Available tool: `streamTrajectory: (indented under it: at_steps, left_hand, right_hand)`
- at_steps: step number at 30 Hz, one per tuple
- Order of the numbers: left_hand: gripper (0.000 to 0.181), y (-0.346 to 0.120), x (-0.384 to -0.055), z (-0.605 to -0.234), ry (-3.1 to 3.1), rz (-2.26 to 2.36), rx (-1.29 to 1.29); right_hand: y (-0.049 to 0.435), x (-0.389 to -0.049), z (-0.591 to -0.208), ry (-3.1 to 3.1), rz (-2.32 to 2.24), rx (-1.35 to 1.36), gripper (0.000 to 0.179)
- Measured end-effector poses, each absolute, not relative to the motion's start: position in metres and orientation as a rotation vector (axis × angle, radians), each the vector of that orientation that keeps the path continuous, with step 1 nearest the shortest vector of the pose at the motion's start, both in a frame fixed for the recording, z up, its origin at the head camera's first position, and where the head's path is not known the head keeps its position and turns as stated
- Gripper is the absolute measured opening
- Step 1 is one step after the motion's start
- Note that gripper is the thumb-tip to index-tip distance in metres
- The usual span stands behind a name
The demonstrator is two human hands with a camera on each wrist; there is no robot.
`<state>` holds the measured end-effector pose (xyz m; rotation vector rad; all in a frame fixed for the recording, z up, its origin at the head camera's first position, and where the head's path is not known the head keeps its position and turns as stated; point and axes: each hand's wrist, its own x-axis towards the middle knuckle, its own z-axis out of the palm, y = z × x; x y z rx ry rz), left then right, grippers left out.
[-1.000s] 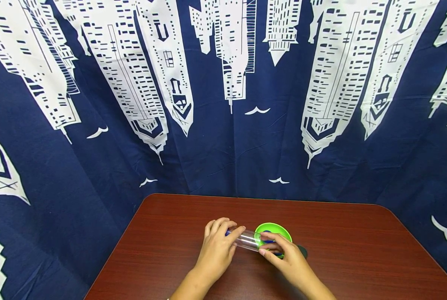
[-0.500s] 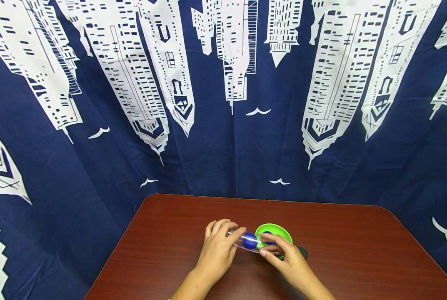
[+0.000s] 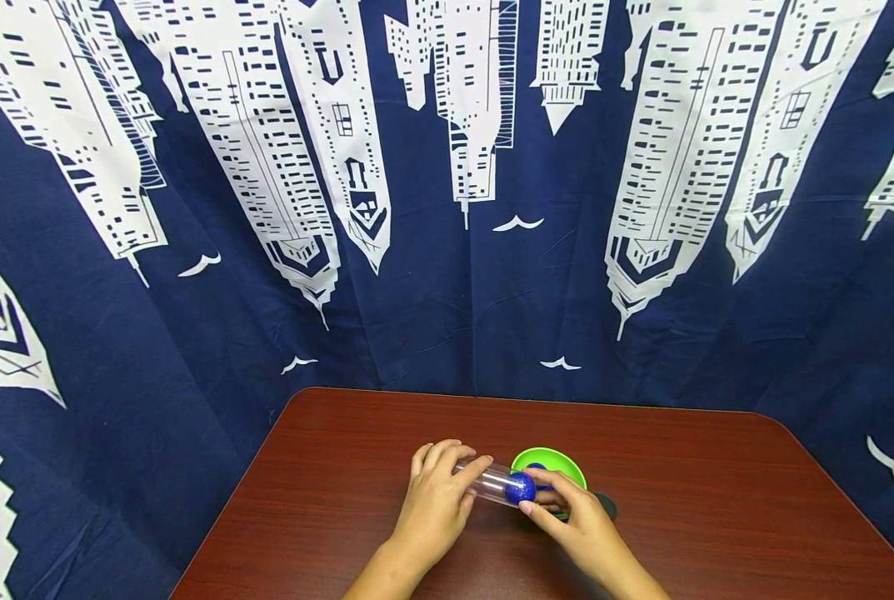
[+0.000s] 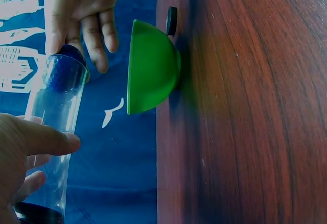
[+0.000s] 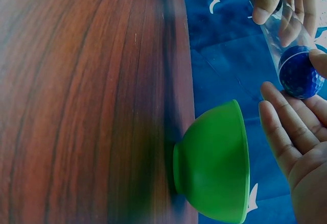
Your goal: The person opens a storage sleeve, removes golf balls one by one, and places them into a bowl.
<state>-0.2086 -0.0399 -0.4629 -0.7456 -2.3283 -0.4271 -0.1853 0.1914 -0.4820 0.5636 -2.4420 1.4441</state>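
My left hand point(image 3: 435, 500) grips a clear plastic tube point(image 4: 56, 106) around its far end, fingers and thumb wrapped about the wall. The tube lies nearly level, its open mouth towards my right hand point(image 3: 577, 521). A blue dimpled golf ball point(image 5: 301, 73) pokes partly out of that mouth. My right thumb and fingers pinch the ball at the rim. Just beyond the right hand stands a green bowl point(image 5: 214, 163), and some blue shows inside it point(image 3: 536, 467), mostly hidden by the hand.
A dark round cap point(image 4: 171, 21) lies on the table beside the bowl, partly behind the right hand in the head view. The brown wooden table point(image 3: 716, 500) ends at a navy curtain point(image 3: 432, 325) printed with white buildings.
The golf ball has slid along the tube from the left hand's end to the mouth at the right fingers. Both hands stay nearly where they were.
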Motion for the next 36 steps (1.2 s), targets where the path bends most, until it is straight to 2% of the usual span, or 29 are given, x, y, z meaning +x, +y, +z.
streamTrajectory:
  at_steps: [24,36]
  left_hand:
    - [0.058,-0.041,-0.208,-0.469,-2.412,-0.608,-0.690]
    - [0.056,-0.044,-0.209,-0.468,-2.536,-0.776,-0.649]
  right_hand:
    - [0.192,-0.188,-0.473,-2.328,1.348,0.554,0.039]
    - [0.206,-0.201,-0.465,-2.254,1.192,0.616,0.046]
